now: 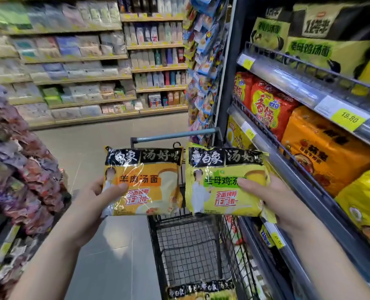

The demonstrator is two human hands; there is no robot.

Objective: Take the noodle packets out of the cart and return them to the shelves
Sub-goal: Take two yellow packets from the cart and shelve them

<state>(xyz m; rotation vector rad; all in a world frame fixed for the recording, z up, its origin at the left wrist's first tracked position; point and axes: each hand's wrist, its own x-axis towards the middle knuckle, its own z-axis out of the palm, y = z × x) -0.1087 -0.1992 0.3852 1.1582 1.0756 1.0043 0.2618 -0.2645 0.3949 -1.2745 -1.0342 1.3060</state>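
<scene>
Early-to-mid task by our read: two noodle packets are out of the cart (186,245) and held in the air over its far end, just below the teal bar (175,136), neither on a shelf yet. Left hand (97,198) grips the orange packet (149,185) at its left edge, thumb across the front, fingers curled behind. Right hand (274,198) grips the yellow-green packet (220,191) at its right edge, thumb on the front, fingers behind. Both packets are upright, faces toward us, side by side and almost touching. We see more packets of the same brand (201,292) lying at the near end of the cart basket. The bottom of the view cuts them off, so we cannot count them. The shelves (305,94) stand just right of the cart, with noodle multipacks behind wire rails along the front edges. The top tier carries yellow-green packs (307,50) with the same print as the right-hand packet, so we judge that is its slot. We pick out no match for the orange packet, since the orange bags (322,148) on the middle tier show other print. Left to do: shelve both held packets, then lift the ones in the cart and shelve those too. Whether any are back on the shelves already, we cannot tell
</scene>
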